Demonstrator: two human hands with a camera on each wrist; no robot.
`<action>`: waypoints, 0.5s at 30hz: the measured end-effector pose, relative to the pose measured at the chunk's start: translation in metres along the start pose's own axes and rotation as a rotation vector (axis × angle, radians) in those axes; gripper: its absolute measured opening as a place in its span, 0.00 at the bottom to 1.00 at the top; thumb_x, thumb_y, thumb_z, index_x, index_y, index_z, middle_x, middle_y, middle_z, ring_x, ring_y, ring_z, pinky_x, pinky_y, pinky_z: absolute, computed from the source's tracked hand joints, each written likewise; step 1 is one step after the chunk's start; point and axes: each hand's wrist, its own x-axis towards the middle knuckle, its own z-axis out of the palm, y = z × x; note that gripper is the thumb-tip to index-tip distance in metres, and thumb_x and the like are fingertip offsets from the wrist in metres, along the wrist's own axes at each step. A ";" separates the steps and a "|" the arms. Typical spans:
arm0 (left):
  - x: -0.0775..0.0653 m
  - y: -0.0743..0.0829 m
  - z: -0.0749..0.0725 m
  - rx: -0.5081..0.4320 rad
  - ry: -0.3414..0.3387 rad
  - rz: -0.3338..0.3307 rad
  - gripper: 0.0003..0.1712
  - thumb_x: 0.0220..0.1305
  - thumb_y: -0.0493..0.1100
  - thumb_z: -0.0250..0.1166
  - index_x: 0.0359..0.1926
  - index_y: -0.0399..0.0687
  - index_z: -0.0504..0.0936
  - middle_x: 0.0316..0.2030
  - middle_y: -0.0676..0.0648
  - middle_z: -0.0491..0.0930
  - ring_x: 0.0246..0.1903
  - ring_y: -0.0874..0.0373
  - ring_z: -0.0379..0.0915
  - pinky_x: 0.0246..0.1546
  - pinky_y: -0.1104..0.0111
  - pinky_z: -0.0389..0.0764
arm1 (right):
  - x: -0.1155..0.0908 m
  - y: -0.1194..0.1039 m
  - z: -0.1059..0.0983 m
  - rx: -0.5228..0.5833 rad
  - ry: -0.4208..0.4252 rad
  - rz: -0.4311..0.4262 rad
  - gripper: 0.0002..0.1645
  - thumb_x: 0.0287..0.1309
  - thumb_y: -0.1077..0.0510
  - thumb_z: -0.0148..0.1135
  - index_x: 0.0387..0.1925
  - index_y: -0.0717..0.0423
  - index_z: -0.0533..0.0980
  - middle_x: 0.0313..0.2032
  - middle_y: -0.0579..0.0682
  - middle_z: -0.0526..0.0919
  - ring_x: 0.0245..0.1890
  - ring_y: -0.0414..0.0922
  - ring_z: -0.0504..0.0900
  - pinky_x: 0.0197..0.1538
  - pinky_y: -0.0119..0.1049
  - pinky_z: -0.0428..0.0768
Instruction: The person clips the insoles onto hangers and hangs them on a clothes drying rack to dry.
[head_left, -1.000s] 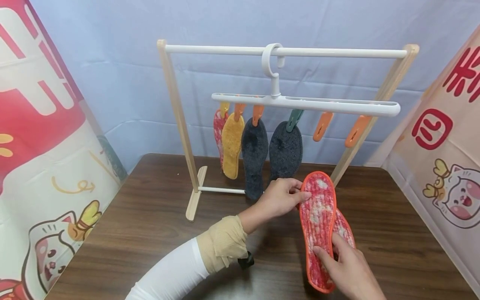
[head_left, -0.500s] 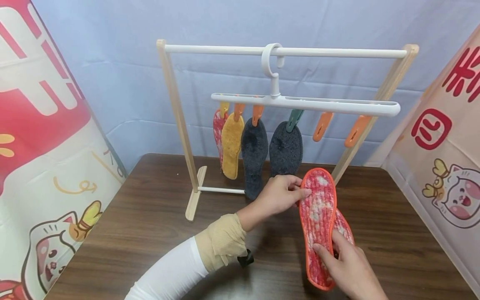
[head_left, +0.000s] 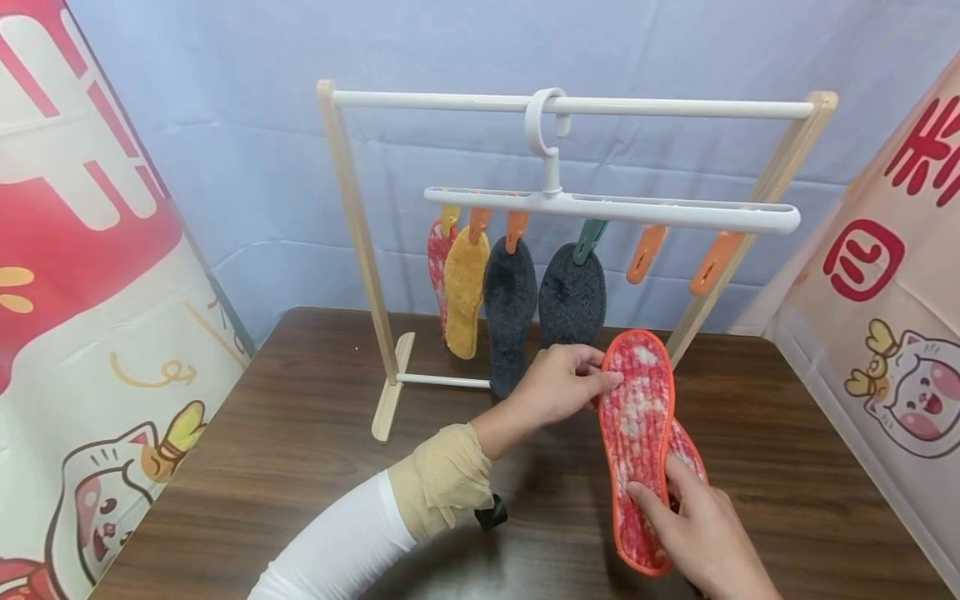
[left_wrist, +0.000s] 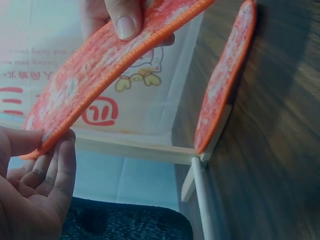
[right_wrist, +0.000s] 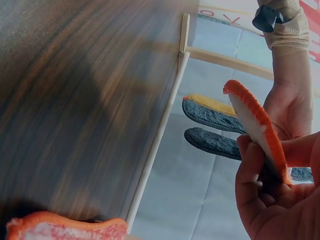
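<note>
A red-and-white patterned insole (head_left: 637,417) with an orange stitched border is held upright above the table, in front of the rack. My left hand (head_left: 558,383) pinches its upper left edge between thumb and fingers. Lower down, my right hand (head_left: 705,525) grips the right edge, thumb on the patterned face. The right wrist view shows the pale back of this insole (right_wrist: 257,127). A matching insole (left_wrist: 225,80) lies on the table behind it, partly hidden in the head view. Two orange clips (head_left: 645,254) hang with nothing in them on the hanger's right half.
A white hanger (head_left: 675,212) hooks over the bar (head_left: 450,101) of a wooden rack. Clipped on its left and middle are a red insole (head_left: 437,258), a yellow insole (head_left: 465,296) and two dark grey insoles (head_left: 572,292). The brown table (head_left: 300,400) lies beneath.
Both hands keep their hold on the red insole. It has risen slightly, its top end a little higher, and my left hand has moved up with it.
</note>
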 end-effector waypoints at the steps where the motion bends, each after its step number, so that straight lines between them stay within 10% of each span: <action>1: 0.000 0.001 0.000 0.001 0.002 0.001 0.14 0.69 0.46 0.68 0.50 0.45 0.86 0.30 0.54 0.87 0.24 0.66 0.81 0.25 0.73 0.79 | 0.000 0.000 0.000 0.005 0.001 0.000 0.27 0.70 0.43 0.61 0.59 0.57 0.70 0.25 0.49 0.78 0.21 0.42 0.75 0.23 0.35 0.74; 15: 0.002 0.008 -0.005 -0.017 -0.009 0.028 0.15 0.68 0.46 0.69 0.51 0.43 0.86 0.33 0.51 0.88 0.25 0.66 0.82 0.28 0.71 0.83 | -0.002 -0.006 -0.002 0.019 0.048 -0.030 0.26 0.70 0.44 0.62 0.59 0.56 0.71 0.29 0.48 0.81 0.22 0.41 0.78 0.24 0.34 0.76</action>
